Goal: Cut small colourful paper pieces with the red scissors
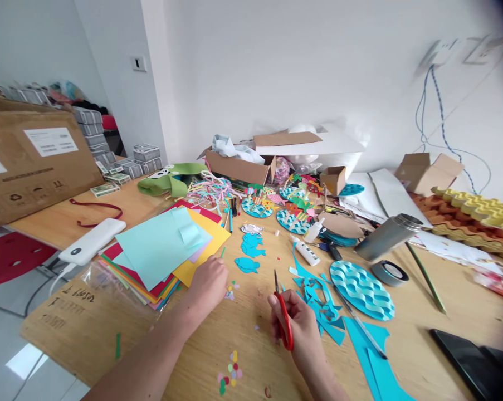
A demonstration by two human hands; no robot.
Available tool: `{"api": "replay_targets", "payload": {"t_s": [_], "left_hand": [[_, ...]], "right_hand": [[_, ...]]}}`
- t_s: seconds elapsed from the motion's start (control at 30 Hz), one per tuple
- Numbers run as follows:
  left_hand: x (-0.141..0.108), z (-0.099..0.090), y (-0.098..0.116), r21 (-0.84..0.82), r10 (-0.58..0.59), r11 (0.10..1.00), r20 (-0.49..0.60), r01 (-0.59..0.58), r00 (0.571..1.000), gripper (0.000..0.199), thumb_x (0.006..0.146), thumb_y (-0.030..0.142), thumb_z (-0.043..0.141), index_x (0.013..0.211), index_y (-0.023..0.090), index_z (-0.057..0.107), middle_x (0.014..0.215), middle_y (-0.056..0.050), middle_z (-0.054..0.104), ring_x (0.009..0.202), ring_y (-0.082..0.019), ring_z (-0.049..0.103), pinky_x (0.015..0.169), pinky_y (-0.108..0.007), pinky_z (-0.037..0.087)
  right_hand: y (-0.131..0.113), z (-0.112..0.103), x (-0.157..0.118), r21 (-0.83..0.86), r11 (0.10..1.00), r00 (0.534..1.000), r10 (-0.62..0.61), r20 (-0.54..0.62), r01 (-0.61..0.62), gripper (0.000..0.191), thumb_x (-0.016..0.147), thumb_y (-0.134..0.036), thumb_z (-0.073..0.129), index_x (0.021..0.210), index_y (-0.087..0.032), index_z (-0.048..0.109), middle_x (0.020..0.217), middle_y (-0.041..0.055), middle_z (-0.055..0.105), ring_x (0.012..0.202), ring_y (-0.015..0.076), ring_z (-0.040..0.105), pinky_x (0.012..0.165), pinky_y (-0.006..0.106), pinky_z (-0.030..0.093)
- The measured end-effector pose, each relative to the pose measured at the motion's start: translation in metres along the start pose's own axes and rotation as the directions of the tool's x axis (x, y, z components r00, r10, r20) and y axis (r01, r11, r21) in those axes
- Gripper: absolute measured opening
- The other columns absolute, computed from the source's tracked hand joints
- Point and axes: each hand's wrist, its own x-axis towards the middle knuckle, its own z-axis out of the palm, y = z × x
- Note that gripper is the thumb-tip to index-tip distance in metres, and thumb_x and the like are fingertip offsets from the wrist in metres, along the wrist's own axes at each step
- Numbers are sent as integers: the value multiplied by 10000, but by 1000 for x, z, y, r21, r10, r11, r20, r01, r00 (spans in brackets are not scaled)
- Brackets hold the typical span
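Observation:
My left hand (209, 281) is closed beside the paper stack, with a thin green paper strip (223, 252) poking up from its fingers. In my right hand (299, 323) is a pair of red-handled scissors (283, 317), blades pointing away from me. Small coloured paper dots (231, 289) lie by my left fingers, and more paper dots (233, 367) are scattered nearer to me. Beyond the hands lie blue paper fish (247, 265). Blue paper scraps (318, 301) are heaped right of the scissors.
Coloured paper sheets (146, 250) are stacked at left, near a white power bank (93, 240). To the right are a wavy blue oval (362, 289), a tape roll (390, 273), a metal flask (388, 236) and a dark phone (472, 356). A glue bottle (306, 252) lies mid-table.

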Motion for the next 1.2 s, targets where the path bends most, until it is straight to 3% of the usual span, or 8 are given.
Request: {"api": "replay_targets", "payload": {"t_s": [0.37, 0.5, 0.6, 0.67, 0.77, 0.9, 1.0, 1.2], "left_hand": [[-4, 5, 12, 123, 88, 988, 38, -92, 995, 227, 756, 48, 434, 726, 126, 645, 822, -127, 600, 907, -238, 512, 821, -350, 380], [0, 6, 12, 21, -21, 1000, -32, 21, 999, 161, 748, 109, 492, 679, 143, 633, 810, -105, 601, 878, -218, 525, 781, -311, 388], [3, 4, 14, -206, -84, 976, -75, 67, 994, 144, 732, 143, 508, 640, 160, 618, 762, -53, 609, 765, -171, 541, 690, -264, 391], [3, 2, 16, -443, -82, 894, -16, 67, 997, 155, 739, 195, 509, 635, 164, 620, 696, -17, 610, 677, -140, 537, 648, -242, 384], [1, 2, 23, -736, -34, 666, 131, 121, 991, 203, 730, 316, 542, 667, 148, 638, 600, 17, 591, 593, -117, 508, 608, -228, 372], [-5, 6, 33, -873, 54, 457, 218, 169, 975, 206, 680, 336, 594, 680, 136, 648, 610, 25, 596, 596, -110, 488, 576, -215, 352], [-7, 11, 39, -874, 80, 463, 207, 148, 975, 177, 680, 303, 584, 666, 136, 641, 605, 25, 590, 595, -108, 486, 568, -210, 347], [-7, 16, 43, -814, 52, 567, 190, 127, 980, 149, 681, 272, 555, 650, 137, 610, 581, 25, 574, 574, -107, 476, 543, -207, 341]], "right_hand": [[-1, 0, -1, -5, 1000, 1000, -1, -5, 1, 373, 707, -456, 651, 614, -201, 395, 379, -72, 497, 274, 67, 424, 289, 148, 297], [-3, 0, -1, 4, 1000, 1000, -1, -2, 1, 393, 689, -473, 660, 608, -207, 382, 379, -72, 497, 270, 73, 428, 286, 154, 295], [-2, 0, -1, 16, 1000, 1000, 3, 2, -3, 398, 678, -482, 665, 604, -208, 386, 390, -70, 504, 276, 77, 434, 291, 162, 299], [-2, 1, 0, 27, 1000, 1000, 8, -15, -8, 405, 660, -495, 673, 602, -208, 393, 385, -71, 500, 282, 81, 434, 299, 169, 300], [-1, 2, 1, 60, 998, 999, -20, -50, 23, 410, 620, -499, 701, 610, -205, 415, 402, -75, 492, 328, 92, 461, 342, 187, 335], [-3, 4, 1, 79, 994, 996, -74, -51, 78, 371, 597, -444, 735, 684, -193, 477, 582, -27, 587, 491, 127, 549, 472, 233, 432], [-3, 3, 0, 33, 992, 992, -117, -41, 119, 332, 614, -378, 741, 712, -192, 484, 658, -10, 602, 574, 144, 570, 541, 252, 449], [2, 2, 2, -40, 985, 984, -169, -53, 167, 298, 640, -341, 723, 694, -197, 469, 598, -40, 545, 542, 132, 531, 514, 232, 418]]}}
